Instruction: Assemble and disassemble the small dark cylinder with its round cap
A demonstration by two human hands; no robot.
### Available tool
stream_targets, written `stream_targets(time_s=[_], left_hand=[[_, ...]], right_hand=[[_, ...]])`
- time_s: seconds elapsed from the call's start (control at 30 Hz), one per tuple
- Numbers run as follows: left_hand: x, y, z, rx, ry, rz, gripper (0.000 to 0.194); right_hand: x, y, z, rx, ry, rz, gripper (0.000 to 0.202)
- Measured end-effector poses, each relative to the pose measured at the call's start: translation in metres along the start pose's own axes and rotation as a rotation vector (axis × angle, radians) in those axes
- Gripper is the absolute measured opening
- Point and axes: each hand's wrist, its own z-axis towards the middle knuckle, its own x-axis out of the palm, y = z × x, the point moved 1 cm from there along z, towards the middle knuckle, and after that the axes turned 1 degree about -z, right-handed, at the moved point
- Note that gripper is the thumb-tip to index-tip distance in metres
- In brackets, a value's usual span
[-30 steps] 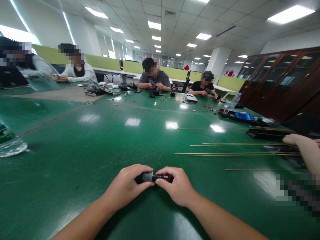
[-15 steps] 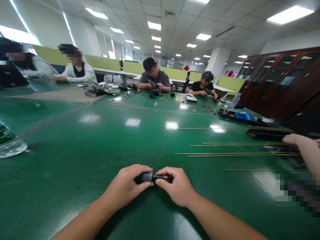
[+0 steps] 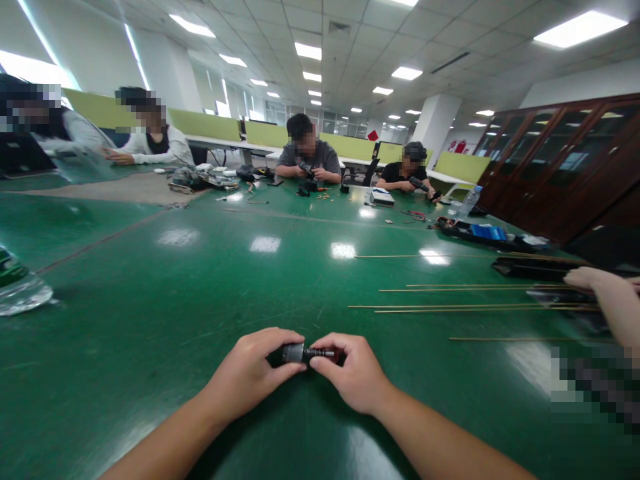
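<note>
The grey-and-black cylindrical part is above the glossy green tabletop, long axis running nine to three o'clock, slim ribbed end toward three. Your bare left hand, parted by its width, grips the barrel; your bare right hand pinches the ribbed end.

thin rods across bench, right | white box, far side | wooden cabinet, far right | yellow-green partition behind

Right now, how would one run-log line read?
left hand: grips grey cylinder | right hand: grips dark ribbed part | surface: green table
</note>
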Motion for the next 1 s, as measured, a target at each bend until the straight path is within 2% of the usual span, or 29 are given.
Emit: stream_targets(time_s=[1.0], left_hand=[[-0.0009,0.0046,-0.0012,0.01,-0.015,0.021,0.032]], right_hand=[[-0.0016,0.0008,-0.0007,0.005,-0.009,0.006,0.012]])
